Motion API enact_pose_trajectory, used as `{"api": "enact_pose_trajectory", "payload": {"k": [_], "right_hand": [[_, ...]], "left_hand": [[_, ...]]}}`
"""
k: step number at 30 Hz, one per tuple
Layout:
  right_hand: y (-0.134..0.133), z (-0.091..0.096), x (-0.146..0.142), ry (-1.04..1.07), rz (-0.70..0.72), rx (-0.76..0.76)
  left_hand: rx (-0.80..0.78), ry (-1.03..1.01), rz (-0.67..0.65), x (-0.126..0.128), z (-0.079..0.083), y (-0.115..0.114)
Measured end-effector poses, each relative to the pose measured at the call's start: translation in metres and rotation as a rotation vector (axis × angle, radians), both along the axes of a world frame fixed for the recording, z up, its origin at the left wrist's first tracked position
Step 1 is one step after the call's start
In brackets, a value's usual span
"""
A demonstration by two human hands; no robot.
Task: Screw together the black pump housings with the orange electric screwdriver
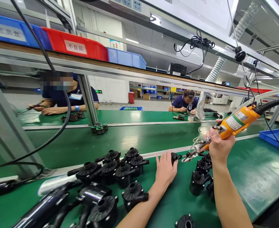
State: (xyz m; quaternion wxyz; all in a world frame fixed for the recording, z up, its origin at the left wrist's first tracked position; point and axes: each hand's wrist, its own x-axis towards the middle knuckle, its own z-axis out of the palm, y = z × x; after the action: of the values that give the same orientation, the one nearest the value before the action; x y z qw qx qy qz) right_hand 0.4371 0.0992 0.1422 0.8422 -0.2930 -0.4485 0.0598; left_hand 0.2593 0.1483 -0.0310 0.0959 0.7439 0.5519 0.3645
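Observation:
My right hand [218, 144] is wrapped round an orange handheld power screwdriver [240, 122] with a metal nose and clear tubing. The driver's tip slants down to the left, close to a small black pump [174, 157]. My left hand [166, 167] is closed over that pump at the table's back strip, its fingers hiding most of the body. Whether the tip touches the pump, I cannot tell. Similar black pumps [132, 191] stand to the left of my left arm, and another group [198, 182] is beside my right forearm.
Long shiny black cylinders [43, 205] lie at the lower left. A blue tray [275, 138] sits at the right. Above, a shelf carries a red bin [75, 44] and blue bins. A black cable [66, 117] hangs at the left. Two co-workers sit across the bench.

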Motion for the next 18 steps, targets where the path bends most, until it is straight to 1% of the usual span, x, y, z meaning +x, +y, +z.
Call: {"api": "enact_pose_trajectory", "payload": {"k": [2, 4, 6, 8, 11, 14, 16, 18], "right_hand": [[-0.001, 0.0, 0.0, -0.001, -0.001, -0.007], [-0.004, -0.001, -0.003, -0.012, 0.005, -0.025], [-0.007, -0.002, -0.008, -0.028, 0.038, -0.051], [-0.01, -0.003, -0.015, -0.043, 0.1, -0.079], [-0.015, -0.004, -0.025, -0.062, 0.21, -0.119], [-0.018, -0.004, -0.029, -0.062, 0.295, -0.145], [-0.019, -0.004, -0.029, -0.057, 0.304, -0.153], [-0.02, -0.003, -0.027, -0.066, 0.283, -0.166]], "left_hand": [[-0.05, -0.021, -0.043, -0.007, 0.002, -0.021], [-0.115, -0.067, -0.113, -0.016, 0.0, -0.044], [-0.198, -0.185, -0.169, -0.023, -0.005, -0.062], [-0.277, -0.327, -0.204, -0.027, -0.011, -0.072], [-0.344, -0.429, -0.23, -0.027, -0.015, -0.073], [-0.323, -0.458, -0.238, -0.023, -0.014, -0.068], [-0.299, -0.472, -0.238, -0.022, -0.012, -0.067], [-0.294, -0.481, -0.234, -0.021, -0.012, -0.066]]}}
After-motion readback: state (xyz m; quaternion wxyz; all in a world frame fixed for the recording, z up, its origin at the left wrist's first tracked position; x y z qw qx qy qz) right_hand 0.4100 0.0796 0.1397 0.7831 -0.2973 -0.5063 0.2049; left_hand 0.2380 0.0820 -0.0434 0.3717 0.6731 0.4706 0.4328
